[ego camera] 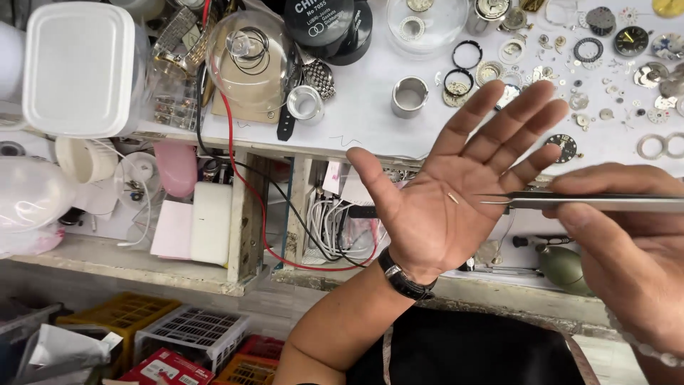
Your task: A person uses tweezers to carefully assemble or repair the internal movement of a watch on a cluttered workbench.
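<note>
Right hand (627, 242) pinched on slim steel tweezers (570, 202), tips beside tiny brass pin (453, 198) on open, flat left hand (463, 185), clear domed dish (426, 23) holding metal ring beyond its fingertips.

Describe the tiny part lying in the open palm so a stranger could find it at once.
Find the left hand, held palm up over the bench edge. On its palm lies a tiny pin, just beyond the tweezers tips. It is the only loose thing on the palm.

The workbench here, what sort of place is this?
Most likely a watch repair bench. Watch dials, rings and small gears lie scattered on the white worktop. The left hand is open with a tiny pin on its palm, and the right hand points tweezers at it.
</note>
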